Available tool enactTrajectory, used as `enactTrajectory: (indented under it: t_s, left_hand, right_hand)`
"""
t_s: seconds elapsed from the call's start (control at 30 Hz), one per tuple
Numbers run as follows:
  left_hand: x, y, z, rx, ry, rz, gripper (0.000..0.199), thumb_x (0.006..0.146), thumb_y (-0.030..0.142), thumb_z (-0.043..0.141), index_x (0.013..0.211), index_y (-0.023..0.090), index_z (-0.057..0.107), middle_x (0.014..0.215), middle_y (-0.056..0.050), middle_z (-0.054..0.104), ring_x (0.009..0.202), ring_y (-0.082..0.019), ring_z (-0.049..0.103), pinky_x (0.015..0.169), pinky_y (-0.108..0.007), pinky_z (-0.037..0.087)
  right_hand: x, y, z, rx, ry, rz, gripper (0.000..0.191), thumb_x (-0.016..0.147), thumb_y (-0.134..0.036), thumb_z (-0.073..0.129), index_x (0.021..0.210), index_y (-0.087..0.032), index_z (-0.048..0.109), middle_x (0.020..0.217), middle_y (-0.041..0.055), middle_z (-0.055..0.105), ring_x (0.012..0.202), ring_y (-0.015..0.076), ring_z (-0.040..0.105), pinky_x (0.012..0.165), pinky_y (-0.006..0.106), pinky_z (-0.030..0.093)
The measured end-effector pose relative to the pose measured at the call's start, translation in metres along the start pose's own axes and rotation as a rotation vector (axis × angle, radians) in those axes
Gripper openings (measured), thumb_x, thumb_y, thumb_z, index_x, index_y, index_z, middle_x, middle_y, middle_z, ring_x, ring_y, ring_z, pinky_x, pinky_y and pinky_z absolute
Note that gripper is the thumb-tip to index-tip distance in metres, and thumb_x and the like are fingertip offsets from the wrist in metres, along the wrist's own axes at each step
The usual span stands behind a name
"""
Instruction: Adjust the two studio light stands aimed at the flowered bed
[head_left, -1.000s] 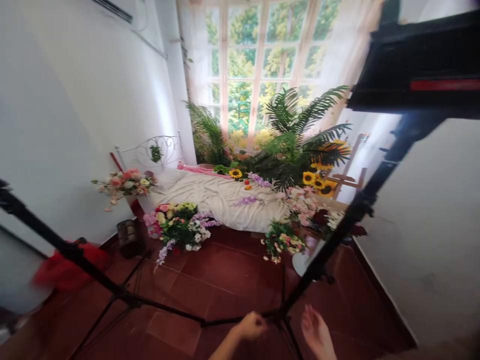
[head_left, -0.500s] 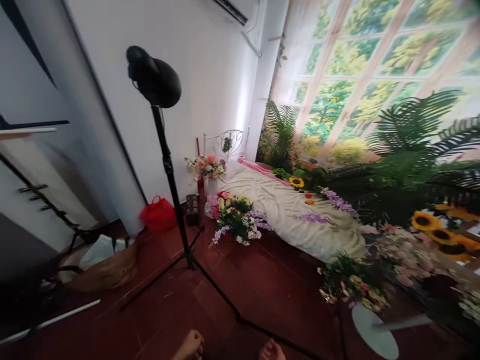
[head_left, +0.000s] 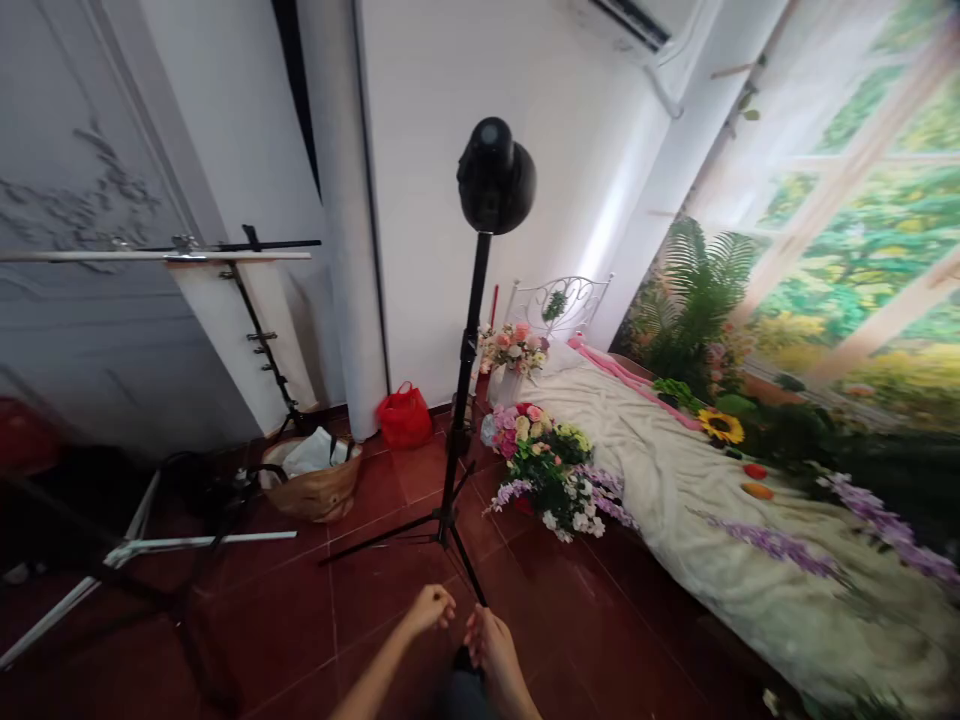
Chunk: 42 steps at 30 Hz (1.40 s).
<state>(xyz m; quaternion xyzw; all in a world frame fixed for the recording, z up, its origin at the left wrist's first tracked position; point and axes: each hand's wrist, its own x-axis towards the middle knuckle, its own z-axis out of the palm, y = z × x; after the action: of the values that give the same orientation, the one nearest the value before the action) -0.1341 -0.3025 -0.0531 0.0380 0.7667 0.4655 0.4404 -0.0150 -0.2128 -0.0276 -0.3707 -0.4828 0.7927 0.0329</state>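
My left hand (head_left: 432,607) is raised in front of me at the bottom centre, its fingers curled in a loose fist. Close to its right, a small gap apart, is my right hand (head_left: 489,640), its fingers also curled inward. Nothing shows in either hand. Beyond them a black light stand (head_left: 466,350) rises from the floor, with a black studio lamp (head_left: 495,175) on top. One leg of the stand runs down toward my right hand; I cannot tell any contact.
A bed with a cream cover (head_left: 675,480) stands right, strewn with artificial flowers. A bouquet (head_left: 544,470) sits on the floor beside it. Left of the stand are a red bag (head_left: 405,415), a woven basket (head_left: 315,490), white poles (head_left: 247,538) and a backdrop stand (head_left: 262,340).
My view has swung left, so the stand, bed and flowers sit further right, and more of the left side shows. Both hands have come higher into view and closer together.
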Motion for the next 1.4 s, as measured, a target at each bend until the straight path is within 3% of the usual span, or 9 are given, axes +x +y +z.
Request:
enactTrajectory:
  t_s: [0.17,0.33,0.47,0.6,0.83,1.0,1.1,1.2,1.4]
  left_hand:
    - [0.033,0.088,-0.053,-0.062,0.121,0.325,0.027,0.074,0.042,0.060,0.073,0.015,0.057,0.064,-0.001,0.063,0.054,-0.012,0.059,0.058,-0.026,0.045]
    - [0.049,0.226,-0.099,0.039,0.486,0.852,0.036,0.072,0.036,0.065,0.101,0.017,0.055,0.099,-0.007,0.065,0.091,-0.018,0.062,0.088,-0.037,0.048]
    - [0.047,0.344,-0.113,0.025,0.581,1.111,0.053,0.073,0.036,0.068,0.119,0.019,0.046,0.117,-0.011,0.059,0.108,-0.020,0.057,0.097,-0.040,0.044]
    - [0.050,0.418,-0.111,-0.087,0.579,1.164,0.040,0.074,0.039,0.067,0.105,0.019,0.053,0.100,-0.007,0.065,0.092,-0.016,0.063,0.083,-0.031,0.050]
    - [0.079,0.440,-0.100,-0.320,0.534,1.132,0.033,0.072,0.045,0.066,0.083,0.014,0.058,0.060,0.002,0.059,0.047,-0.010,0.055,0.050,-0.022,0.045]
    - [0.088,0.443,-0.099,-0.264,0.654,1.103,0.032,0.072,0.045,0.066,0.063,0.015,0.056,0.045,0.004,0.051,0.039,-0.009,0.049,0.043,-0.020,0.038]
    - [0.089,0.446,-0.098,-0.248,0.742,1.093,0.034,0.073,0.043,0.066,0.057,0.016,0.053,0.044,0.004,0.049,0.043,-0.009,0.049,0.046,-0.020,0.039]
    - [0.087,0.448,-0.097,-0.248,0.765,1.105,0.032,0.074,0.042,0.065,0.058,0.017,0.052,0.045,0.004,0.048,0.047,-0.010,0.050,0.049,-0.020,0.041]
    - [0.083,0.451,-0.098,-0.264,0.799,1.136,0.032,0.075,0.039,0.065,0.057,0.017,0.050,0.052,0.000,0.053,0.054,-0.011,0.053,0.051,-0.020,0.042]
  right_hand:
    - [0.060,-0.051,0.012,-0.136,-0.070,-0.033,0.052,0.055,-0.070,0.057,0.059,-0.018,0.051,0.044,-0.0003,0.052,0.034,0.0078,0.040,0.034,0.018,0.023]
    - [0.128,-0.140,0.019,-0.342,-0.161,-0.134,0.040,0.069,-0.059,0.048,0.070,-0.018,0.050,0.051,-0.0005,0.055,0.038,0.0087,0.044,0.037,0.019,0.027]
    - [0.182,-0.231,0.024,-0.726,-0.157,-0.390,0.025,0.072,-0.037,0.052,0.090,-0.020,0.046,0.069,-0.0015,0.060,0.049,0.0114,0.054,0.045,0.021,0.038]
    - [0.222,-0.307,0.037,-1.190,-0.148,-0.722,0.051,0.066,-0.019,0.064,0.113,-0.018,0.043,0.093,0.0049,0.065,0.083,0.0173,0.064,0.070,0.025,0.046]
    - [0.263,-0.360,0.078,-1.830,-0.333,-0.594,0.066,0.050,-0.024,0.084,0.110,-0.016,0.057,0.099,0.0124,0.069,0.095,0.0276,0.065,0.074,0.030,0.048]
    - [0.280,-0.378,0.102,-1.854,-0.450,-0.508,0.025,0.051,-0.027,0.082,0.067,-0.015,0.067,0.067,0.0057,0.068,0.080,0.0239,0.066,0.075,0.029,0.048]
    - [0.283,-0.384,0.112,-1.831,-0.431,-0.536,0.024,0.045,-0.024,0.084,0.057,-0.018,0.064,0.065,0.0040,0.068,0.079,0.0241,0.065,0.075,0.030,0.048]
    - [0.283,-0.385,0.112,-1.872,-0.515,-0.660,0.033,0.038,-0.016,0.087,0.063,-0.018,0.066,0.077,0.0055,0.070,0.083,0.0272,0.065,0.076,0.031,0.047]
    - [0.284,-0.347,0.082,-1.966,-0.457,-0.977,0.026,0.079,-0.013,0.054,0.103,-0.019,0.063,0.093,0.0083,0.069,0.089,0.0231,0.064,0.074,0.027,0.046]
